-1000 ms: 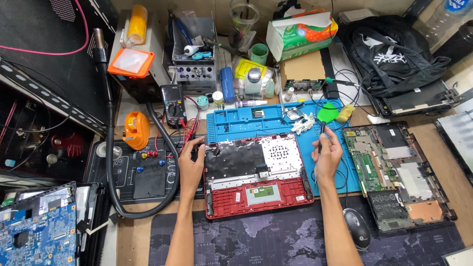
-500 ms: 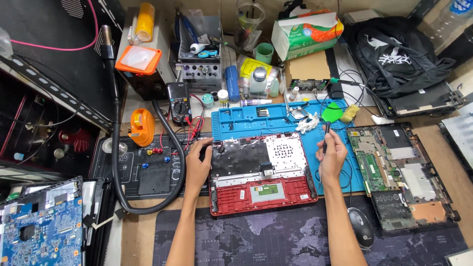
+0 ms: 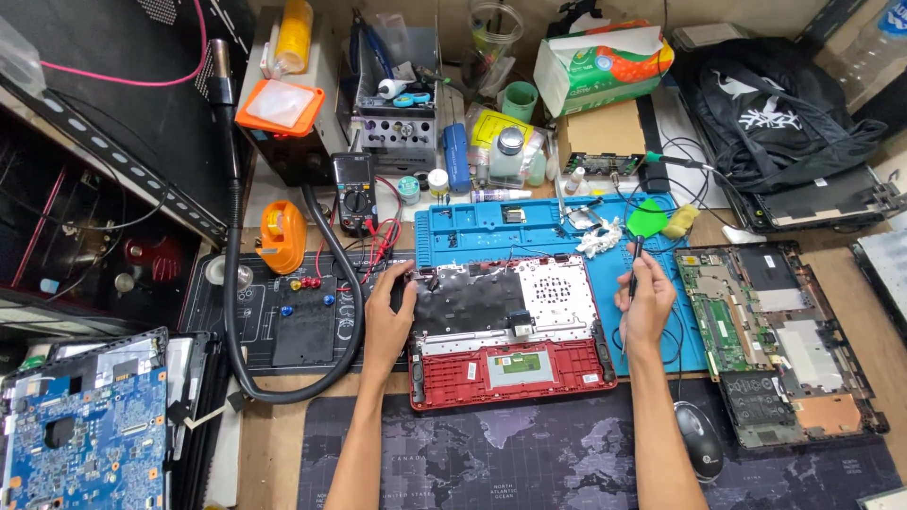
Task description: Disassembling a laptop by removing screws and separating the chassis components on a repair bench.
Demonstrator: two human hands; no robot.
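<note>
A red laptop shell (image 3: 510, 368) lies open-side-up on a blue work mat (image 3: 491, 227), its keyboard backplate and touchpad board exposed. My left hand (image 3: 387, 316) grips the shell's left edge. To the right of the shell, my right hand (image 3: 645, 300) holds a thin black tool (image 3: 634, 260) upright. A green pry pick (image 3: 648, 219) and a white crumpled wipe (image 3: 599, 236) lie on the mat just beyond that hand.
A stripped laptop base with motherboard (image 3: 756, 331) lies at right, a mouse (image 3: 701, 439) in front of it. A black hose (image 3: 236, 312), multimeter (image 3: 353, 194) and orange tape dispenser (image 3: 282, 236) sit at left. A blue circuit board (image 3: 85, 444) is at bottom left.
Both hands and the red shell keep their places. The view has shifted slightly, so everything sits a little lower in frame.
</note>
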